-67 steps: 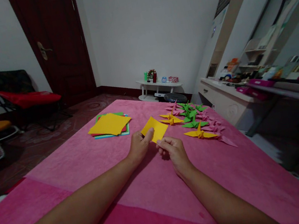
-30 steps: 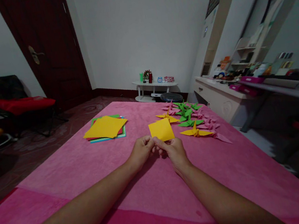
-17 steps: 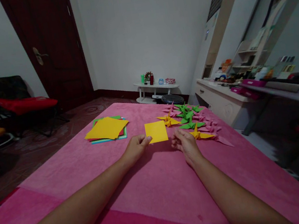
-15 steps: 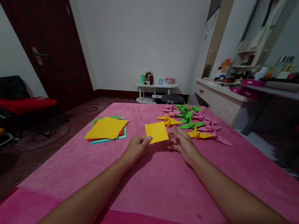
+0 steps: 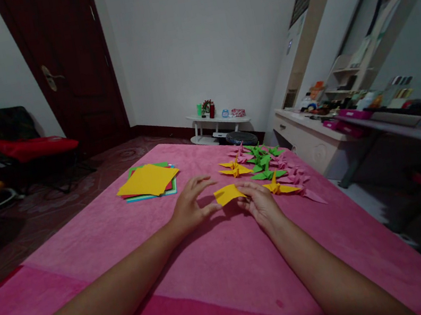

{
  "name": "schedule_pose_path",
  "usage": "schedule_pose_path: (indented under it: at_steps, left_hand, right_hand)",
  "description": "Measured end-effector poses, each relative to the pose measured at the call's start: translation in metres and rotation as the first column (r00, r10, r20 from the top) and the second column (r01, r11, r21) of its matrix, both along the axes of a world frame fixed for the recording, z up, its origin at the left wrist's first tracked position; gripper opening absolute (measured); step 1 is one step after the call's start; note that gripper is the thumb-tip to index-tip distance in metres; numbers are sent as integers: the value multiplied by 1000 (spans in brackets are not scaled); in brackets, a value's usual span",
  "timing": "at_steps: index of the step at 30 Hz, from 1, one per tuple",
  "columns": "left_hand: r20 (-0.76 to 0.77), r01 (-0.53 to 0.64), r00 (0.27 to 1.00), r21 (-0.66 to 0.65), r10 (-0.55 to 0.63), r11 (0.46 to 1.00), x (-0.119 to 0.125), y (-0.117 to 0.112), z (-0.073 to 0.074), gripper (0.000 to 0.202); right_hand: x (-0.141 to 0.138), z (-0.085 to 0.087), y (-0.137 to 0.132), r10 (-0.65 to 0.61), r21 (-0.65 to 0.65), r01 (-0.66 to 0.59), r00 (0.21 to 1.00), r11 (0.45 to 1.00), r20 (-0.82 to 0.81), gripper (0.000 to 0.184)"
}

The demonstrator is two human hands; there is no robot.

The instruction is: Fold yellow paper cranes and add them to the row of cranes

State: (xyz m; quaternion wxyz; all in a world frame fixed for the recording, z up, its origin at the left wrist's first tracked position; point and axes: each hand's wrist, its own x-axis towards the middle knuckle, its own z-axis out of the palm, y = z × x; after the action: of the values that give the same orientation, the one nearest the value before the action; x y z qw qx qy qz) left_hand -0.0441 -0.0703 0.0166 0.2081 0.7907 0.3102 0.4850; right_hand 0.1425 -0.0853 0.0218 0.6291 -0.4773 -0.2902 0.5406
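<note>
A small yellow paper square (image 5: 228, 194) is held above the pink cloth, tilted and slightly bent. My right hand (image 5: 259, 202) pinches its right edge between thumb and fingers. To its left, my left hand (image 5: 193, 203) is open, thumb and fingers spread apart, with the thumb tip close to the paper's left edge; whether it touches I cannot tell. Just beyond my right hand lie folded paper cranes: a yellow crane (image 5: 235, 168), another yellow crane (image 5: 279, 187), green cranes (image 5: 263, 162) and pink cranes (image 5: 294, 173).
Left of the hands lies a stack of coloured paper sheets (image 5: 148, 180), yellow on top. Pink cloth (image 5: 214, 275) covers the surface under everything. Beyond it stand a low white table (image 5: 220, 119), a cluttered dresser (image 5: 306, 125) on the right and a folding chair (image 5: 17, 138) on the left.
My left hand has let go of the yellow paper and spread its fingers. My right hand, open before, now grips the paper's right edge. The paper has tilted and shifted slightly right.
</note>
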Motion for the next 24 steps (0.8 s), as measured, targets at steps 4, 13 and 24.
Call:
schedule_pose_path:
  at_steps: [4, 13, 24]
  left_hand:
    - [-72, 67, 996, 138, -57, 988, -3, -1, 0, 55]
    - [230, -95, 960, -276, 162, 956, 4, 4, 1, 23]
    - [562, 335, 823, -592, 77, 733, 12, -2, -4, 29]
  right_hand:
    - [-2, 0, -1, 22, 25, -21, 999, 999, -27, 10]
    - [-6, 9, -4, 36, 67, -44, 993, 997, 114, 26]
    - [-4, -2, 0, 46, 186, -100, 960, 977, 277, 46]
